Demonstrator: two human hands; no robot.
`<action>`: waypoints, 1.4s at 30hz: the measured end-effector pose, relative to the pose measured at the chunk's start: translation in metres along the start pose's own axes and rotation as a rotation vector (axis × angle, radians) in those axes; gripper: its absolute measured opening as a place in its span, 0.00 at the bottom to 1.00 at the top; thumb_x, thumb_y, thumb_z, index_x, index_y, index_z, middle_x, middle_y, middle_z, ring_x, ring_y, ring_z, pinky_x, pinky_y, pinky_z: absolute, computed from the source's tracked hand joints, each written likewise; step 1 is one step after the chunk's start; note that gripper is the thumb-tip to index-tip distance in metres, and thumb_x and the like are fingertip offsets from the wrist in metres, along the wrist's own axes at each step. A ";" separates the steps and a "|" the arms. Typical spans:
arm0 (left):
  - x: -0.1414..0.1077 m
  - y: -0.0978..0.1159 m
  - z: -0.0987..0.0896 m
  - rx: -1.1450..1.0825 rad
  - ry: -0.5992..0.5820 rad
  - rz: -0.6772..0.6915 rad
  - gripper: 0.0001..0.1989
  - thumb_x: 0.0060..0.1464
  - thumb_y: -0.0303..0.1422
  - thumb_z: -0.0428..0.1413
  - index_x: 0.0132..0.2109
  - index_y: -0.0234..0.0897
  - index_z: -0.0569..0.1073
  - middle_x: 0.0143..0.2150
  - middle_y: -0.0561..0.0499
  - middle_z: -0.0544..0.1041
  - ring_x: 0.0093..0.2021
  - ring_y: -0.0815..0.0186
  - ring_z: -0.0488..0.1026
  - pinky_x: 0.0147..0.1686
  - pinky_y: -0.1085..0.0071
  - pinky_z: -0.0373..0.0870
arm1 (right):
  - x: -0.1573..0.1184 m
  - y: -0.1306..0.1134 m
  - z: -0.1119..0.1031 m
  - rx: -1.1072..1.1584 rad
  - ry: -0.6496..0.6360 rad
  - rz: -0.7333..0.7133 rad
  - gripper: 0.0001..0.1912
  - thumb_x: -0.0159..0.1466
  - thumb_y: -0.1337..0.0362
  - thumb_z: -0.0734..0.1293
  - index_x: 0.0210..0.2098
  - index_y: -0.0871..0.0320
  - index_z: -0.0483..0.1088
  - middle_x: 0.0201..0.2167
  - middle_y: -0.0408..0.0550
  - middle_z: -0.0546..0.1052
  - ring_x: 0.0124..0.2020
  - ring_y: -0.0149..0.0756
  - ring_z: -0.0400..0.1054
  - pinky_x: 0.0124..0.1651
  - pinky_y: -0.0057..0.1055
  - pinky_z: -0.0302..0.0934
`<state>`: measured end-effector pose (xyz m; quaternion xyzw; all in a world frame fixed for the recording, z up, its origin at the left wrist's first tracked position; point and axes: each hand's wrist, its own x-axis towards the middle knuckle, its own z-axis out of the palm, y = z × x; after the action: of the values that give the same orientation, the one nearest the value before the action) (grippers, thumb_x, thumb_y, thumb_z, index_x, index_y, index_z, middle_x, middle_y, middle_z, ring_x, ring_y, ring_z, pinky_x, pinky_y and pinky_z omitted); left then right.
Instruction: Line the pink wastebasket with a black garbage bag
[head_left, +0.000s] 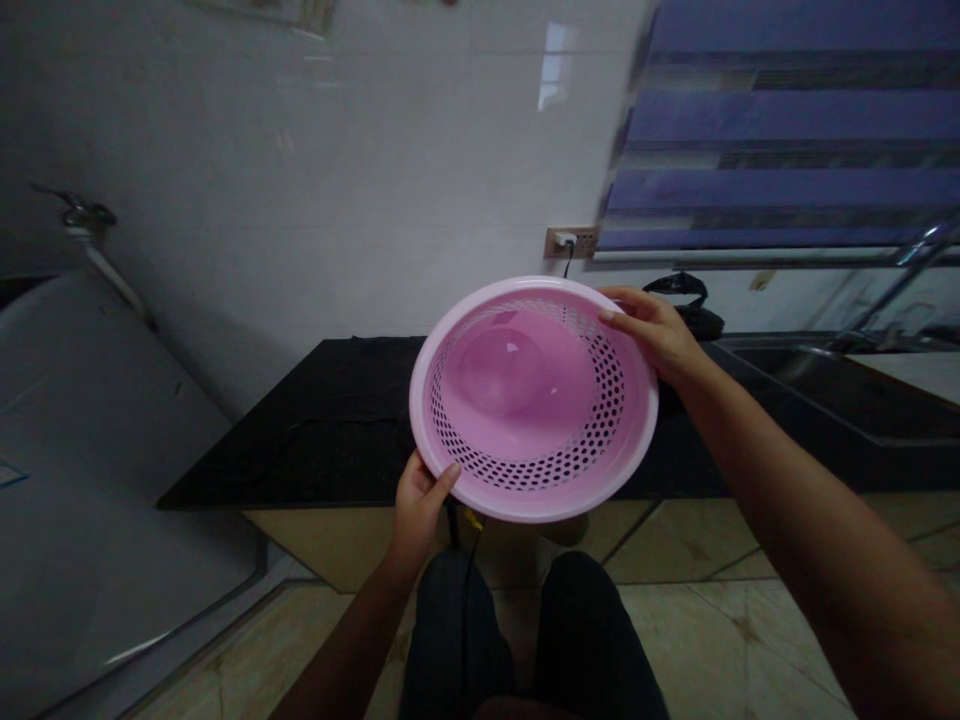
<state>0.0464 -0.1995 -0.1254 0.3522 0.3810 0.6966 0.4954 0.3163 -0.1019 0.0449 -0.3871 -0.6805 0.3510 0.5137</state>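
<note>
A round pink plastic colander (574, 385), with a wide smooth rim and rows of holes round its side, is held up in front of me. Its inside faces me, and a rounder, shinier patch shows on its bottom. My left hand (418, 505) grips the rim at the lower left, thumb on the inner side. At the upper right, my right hand (651, 330) is closed on the rim, thumb over the edge and fingers partly hidden behind. No loose item is visible inside the colander.
Behind the colander runs a black countertop (322, 430) against a tiled wall. A plug sits in the wall socket (571, 242). A black plastic bag (686, 300) and a sink (810, 380) are to the right. A grey-white appliance (112, 480) stands at left, below a tap (86, 215).
</note>
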 end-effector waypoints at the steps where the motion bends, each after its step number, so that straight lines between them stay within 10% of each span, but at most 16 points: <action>1: 0.000 0.000 0.000 -0.014 0.000 -0.007 0.23 0.38 0.32 0.66 0.44 0.35 0.73 0.44 0.46 0.78 0.45 0.62 0.73 0.49 0.66 0.67 | 0.000 0.000 0.000 -0.003 0.001 -0.003 0.25 0.50 0.55 0.71 0.45 0.58 0.70 0.40 0.49 0.74 0.35 0.30 0.69 0.40 0.30 0.66; 42: 0.000 0.008 0.027 -0.482 -0.083 -0.182 0.18 0.45 0.36 0.63 0.45 0.36 0.75 0.45 0.44 0.78 0.51 0.57 0.71 0.54 0.59 0.63 | 0.010 -0.007 -0.015 -0.346 0.024 -0.037 0.27 0.53 0.49 0.67 0.46 0.60 0.68 0.37 0.50 0.73 0.33 0.31 0.67 0.34 0.29 0.65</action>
<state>0.0661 -0.1965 -0.1062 0.2166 0.2136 0.7049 0.6408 0.3277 -0.0950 0.0584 -0.4613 -0.7316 0.2146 0.4538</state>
